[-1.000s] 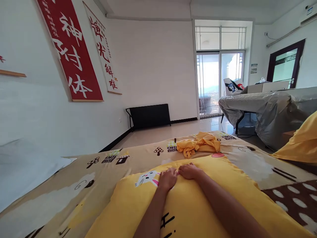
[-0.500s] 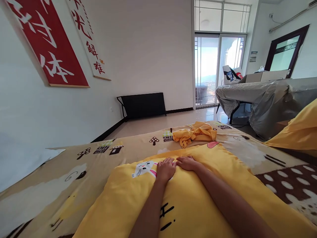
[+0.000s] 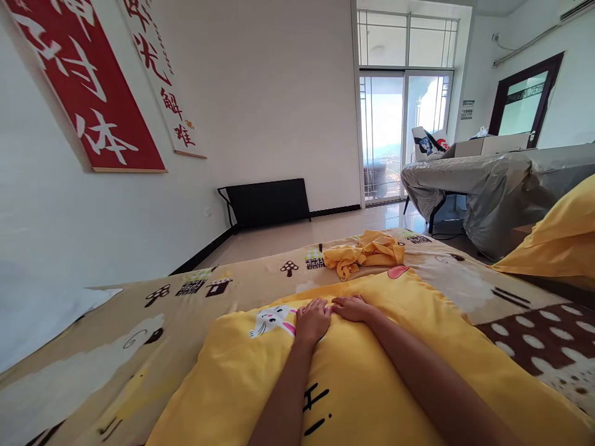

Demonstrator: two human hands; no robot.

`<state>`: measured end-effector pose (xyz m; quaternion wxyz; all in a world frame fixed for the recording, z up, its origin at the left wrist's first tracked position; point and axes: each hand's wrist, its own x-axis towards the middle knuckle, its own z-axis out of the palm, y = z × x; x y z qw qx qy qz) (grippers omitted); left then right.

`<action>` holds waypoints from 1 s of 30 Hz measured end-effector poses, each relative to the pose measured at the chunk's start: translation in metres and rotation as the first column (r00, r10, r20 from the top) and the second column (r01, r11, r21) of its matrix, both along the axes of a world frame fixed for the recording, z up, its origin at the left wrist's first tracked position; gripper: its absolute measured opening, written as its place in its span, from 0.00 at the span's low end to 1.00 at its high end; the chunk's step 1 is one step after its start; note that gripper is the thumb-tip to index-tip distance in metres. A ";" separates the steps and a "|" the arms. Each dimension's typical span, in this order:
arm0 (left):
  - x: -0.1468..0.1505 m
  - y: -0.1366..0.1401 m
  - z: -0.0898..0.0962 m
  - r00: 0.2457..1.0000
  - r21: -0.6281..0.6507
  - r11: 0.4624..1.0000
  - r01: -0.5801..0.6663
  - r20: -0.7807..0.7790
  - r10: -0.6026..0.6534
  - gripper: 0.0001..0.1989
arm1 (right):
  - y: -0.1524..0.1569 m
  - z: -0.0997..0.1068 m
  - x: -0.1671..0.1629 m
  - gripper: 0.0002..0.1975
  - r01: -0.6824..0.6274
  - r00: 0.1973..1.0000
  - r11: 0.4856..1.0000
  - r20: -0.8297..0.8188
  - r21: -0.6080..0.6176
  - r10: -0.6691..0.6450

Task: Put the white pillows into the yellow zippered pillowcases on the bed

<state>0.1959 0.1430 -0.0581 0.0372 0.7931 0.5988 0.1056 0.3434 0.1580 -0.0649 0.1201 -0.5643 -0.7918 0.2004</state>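
Observation:
A yellow pillow (image 3: 242, 378) with a white cat print and black "Hi" lettering lies on the bed right in front of me. My left hand (image 3: 314, 319) rests flat on it near the far edge, beside the cat print, fingers stretched forward. Close to it, my right hand (image 3: 352, 308) also lies on the pillow, its fingers extended and pointing left. The fingertips of the two hands are almost together. Beyond the pillow sits a crumpled yellow cloth (image 3: 365, 253), which neither hand touches.
The pillow lies on a beige patterned bedspread (image 3: 260, 285). Another yellow pillow or cover (image 3: 553, 232) is at the right edge, and a white cloth (image 3: 56, 316) at the left. Farther off are a plastic-covered table (image 3: 493, 179) and a black folded frame (image 3: 264, 203) against the wall.
Both hands stay in the same place on the pillow. The whole view has shifted slightly, as the head has tilted and turned a little.

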 end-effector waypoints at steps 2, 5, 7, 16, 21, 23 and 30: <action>0.000 0.000 0.000 1.000 -0.003 1.000 0.000 0.001 0.000 0.21 | 0.000 0.000 0.000 0.24 0.001 1.000 1.000 0.000 -0.001 -0.001; 0.001 0.001 0.000 1.000 -0.006 1.000 -0.004 0.003 0.004 0.21 | 0.000 0.000 0.000 0.24 0.000 1.000 1.000 0.000 -0.002 0.000; 0.001 0.001 0.000 1.000 -0.005 1.000 -0.007 0.006 0.007 0.21 | 0.000 0.001 0.000 0.24 0.002 1.000 1.000 0.000 -0.002 -0.002; 0.000 0.002 -0.001 1.000 -0.003 1.000 -0.005 0.007 0.005 0.21 | 0.001 -0.001 0.000 0.24 0.000 1.000 1.000 -0.010 0.001 0.000; -0.001 0.002 -0.001 1.000 -0.001 1.000 -0.008 -0.002 0.008 0.20 | 0.002 -0.003 0.000 0.24 0.010 1.000 1.000 -0.026 0.020 -0.010; -0.001 0.001 -0.001 1.000 -0.002 1.000 -0.017 -0.004 0.017 0.21 | 0.001 -0.003 -0.001 0.23 0.015 0.999 0.999 -0.034 0.032 -0.014; -0.001 0.000 -0.001 1.000 0.006 1.000 -0.015 -0.020 0.016 0.21 | -0.002 -0.003 -0.001 0.22 0.031 0.999 0.996 -0.045 0.080 -0.028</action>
